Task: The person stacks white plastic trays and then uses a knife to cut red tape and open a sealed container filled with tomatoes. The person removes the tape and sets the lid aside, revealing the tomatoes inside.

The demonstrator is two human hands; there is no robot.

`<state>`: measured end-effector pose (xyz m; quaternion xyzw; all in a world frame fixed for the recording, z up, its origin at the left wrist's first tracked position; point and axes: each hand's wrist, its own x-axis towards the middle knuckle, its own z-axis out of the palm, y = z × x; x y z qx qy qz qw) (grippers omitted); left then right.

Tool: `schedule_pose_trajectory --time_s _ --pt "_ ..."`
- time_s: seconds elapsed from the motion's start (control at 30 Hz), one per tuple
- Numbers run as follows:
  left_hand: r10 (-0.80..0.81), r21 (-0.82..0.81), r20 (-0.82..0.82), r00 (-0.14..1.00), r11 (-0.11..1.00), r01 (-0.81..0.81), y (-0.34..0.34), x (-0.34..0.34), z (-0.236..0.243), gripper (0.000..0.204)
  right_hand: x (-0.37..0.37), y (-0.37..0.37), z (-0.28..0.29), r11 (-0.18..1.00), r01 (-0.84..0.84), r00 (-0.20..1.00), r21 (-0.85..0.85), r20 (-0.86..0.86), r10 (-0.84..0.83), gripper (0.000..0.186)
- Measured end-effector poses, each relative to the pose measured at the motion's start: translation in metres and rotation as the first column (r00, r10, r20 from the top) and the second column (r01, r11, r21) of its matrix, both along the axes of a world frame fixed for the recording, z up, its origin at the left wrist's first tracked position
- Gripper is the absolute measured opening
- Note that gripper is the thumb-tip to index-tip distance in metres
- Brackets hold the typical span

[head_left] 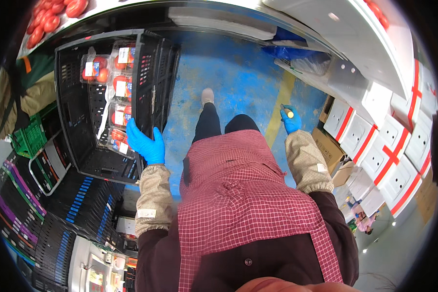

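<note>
My left hand (148,143), in a blue glove, is at the near right corner of a black plastic crate (82,151). Its fingers and thumb are spread, and it holds nothing; whether it touches the rim I cannot tell. Inside the crate, clear plastic packs of tomatoes (120,116) with white and blue labels stand in a row along the right wall. One more tomato pack (95,69) lies left of that row. My right hand (292,122), also gloved in blue, is closed round a small handle-like thing (290,114) with a round, pale yellow end; a short dark part shows beside it.
Loose red tomatoes (51,19) lie on a white surface at the far left. Stacked black crates (78,204) stand at the near left, with a green crate (29,136) beyond. White boxes with red tape (374,141) are piled at right, by a cardboard box (328,148). A person's sleeve (39,92) shows at left.
</note>
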<state>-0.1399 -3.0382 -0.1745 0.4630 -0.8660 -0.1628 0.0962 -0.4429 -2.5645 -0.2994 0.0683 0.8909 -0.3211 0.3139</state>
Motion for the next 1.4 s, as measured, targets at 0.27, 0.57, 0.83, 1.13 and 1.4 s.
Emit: schedule_pose_trajectory --time_s 0.27,0.57,0.83,1.13,1.4 --pt "0.005 -0.028 0.237 0.972 1.0 0.002 0.015 -0.025 0.011 0.095 0.087 0.132 -0.009 0.878 0.469 0.88 -0.093 0.136 -0.456 0.045" --pt "-0.616 0.321 0.065 0.785 0.758 0.568 0.212 -0.191 0.019 0.071 0.195 0.295 -0.03 0.496 0.866 0.494 -0.06 0.246 -0.834 0.052" --pt "-0.834 0.595 0.001 0.552 0.444 0.67 0.391 -0.276 0.015 0.055 0.291 0.385 -0.045 0.335 0.939 0.344 -0.082 0.273 -0.898 0.044" --pt "-0.703 0.828 -0.037 0.71 0.376 0.415 0.449 -0.333 0.012 0.04 0.322 0.421 -0.072 0.278 0.956 0.271 0.094 0.076 -0.96 0.059" --pt "-0.777 0.891 -0.116 0.619 0.193 0.41 0.521 -0.421 -0.007 0.034 0.219 0.451 -0.018 0.299 0.954 0.296 0.031 0.088 -0.951 0.05"
